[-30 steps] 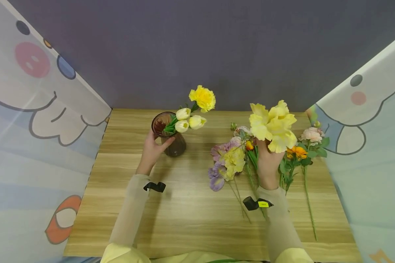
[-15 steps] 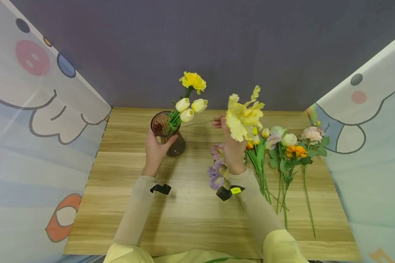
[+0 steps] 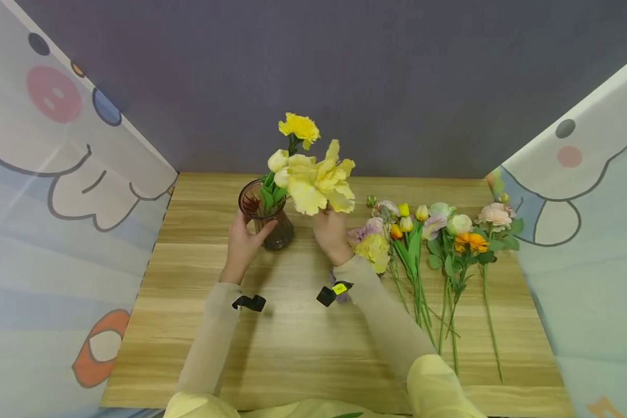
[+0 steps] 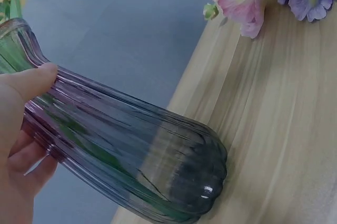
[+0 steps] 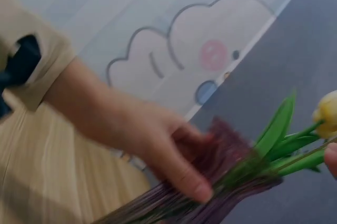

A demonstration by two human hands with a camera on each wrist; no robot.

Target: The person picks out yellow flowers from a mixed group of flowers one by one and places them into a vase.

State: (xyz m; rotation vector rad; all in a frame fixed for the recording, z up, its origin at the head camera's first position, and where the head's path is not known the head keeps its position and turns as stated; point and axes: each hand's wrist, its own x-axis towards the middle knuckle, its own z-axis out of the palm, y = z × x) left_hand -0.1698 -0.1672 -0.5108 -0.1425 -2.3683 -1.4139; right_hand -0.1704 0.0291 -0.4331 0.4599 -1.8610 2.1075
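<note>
My left hand [image 3: 244, 241] grips a ribbed purple glass vase [image 3: 279, 233] around its neck, thumb on the near side. Green stems [image 4: 100, 153] show through the glass in the left wrist view. From the mouth rise cream tulips [image 3: 278, 160] and a yellow carnation [image 3: 300, 128], leaning right. My right hand [image 3: 331, 232] pinches a large pale yellow iris [image 3: 321, 184] just right of the vase; its petals hide part of the tulips and fingers. In the right wrist view its thin stem [image 5: 303, 156] slants over the vase mouth, with a right fingertip [image 5: 331, 158] at the edge.
On the table's right side lie a yellow ruffled bloom [image 3: 374, 251], yellow and orange tulips [image 3: 407, 226], an orange flower [image 3: 472, 241] and a pink rose [image 3: 495, 216] with long stems. A grey panel [image 3: 334, 87] stands behind the wooden table [image 3: 292, 348].
My right hand has carried the yellow iris left from above the lying flowers to beside the vase. The carnation and tulips have shifted left and more upright. The left hand stays on the vase.
</note>
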